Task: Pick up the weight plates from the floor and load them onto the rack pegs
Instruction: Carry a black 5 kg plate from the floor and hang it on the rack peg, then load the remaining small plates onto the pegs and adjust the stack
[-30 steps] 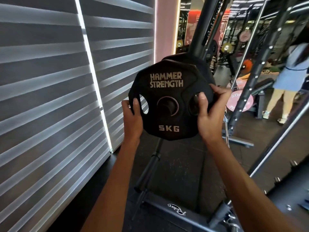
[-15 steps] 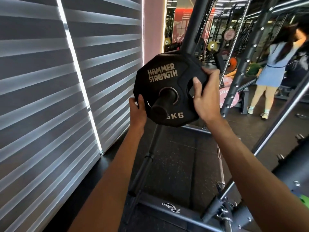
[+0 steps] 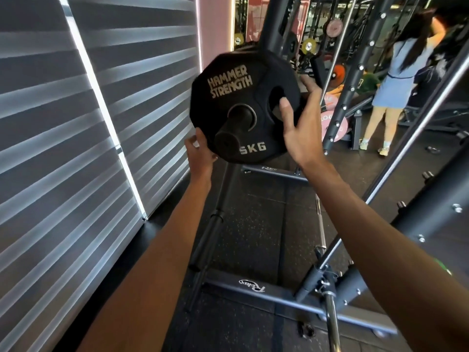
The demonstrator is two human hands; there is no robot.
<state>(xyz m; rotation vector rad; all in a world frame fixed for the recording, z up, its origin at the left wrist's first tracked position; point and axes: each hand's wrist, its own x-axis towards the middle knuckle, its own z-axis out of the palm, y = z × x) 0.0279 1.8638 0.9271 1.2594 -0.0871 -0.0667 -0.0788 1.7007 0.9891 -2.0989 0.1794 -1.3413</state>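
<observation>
A black 5 kg weight plate (image 3: 228,87) marked HAMMER STRENGTH hangs on a black rack peg (image 3: 229,137), whose end sticks out through the plate's centre hole. More black plates sit behind it on the same peg. My left hand (image 3: 200,153) holds the plate's lower left rim. My right hand (image 3: 300,123) grips the right rim, thumb at the grip hole and fingers behind the plate. The peg belongs to a dark upright post (image 3: 276,24).
Striped window blinds (image 3: 76,148) fill the left side. Below lie an empty lower peg (image 3: 208,240), the rack's base beam (image 3: 253,290) and a chrome bar (image 3: 332,321). Dark uprights (image 3: 352,80) stand at right, where a person in a blue dress (image 3: 396,80) stands.
The plate has slid further back along the peg, so more of the peg's end shows. My right thumb has shifted toward the grip hole, and my view moved closer.
</observation>
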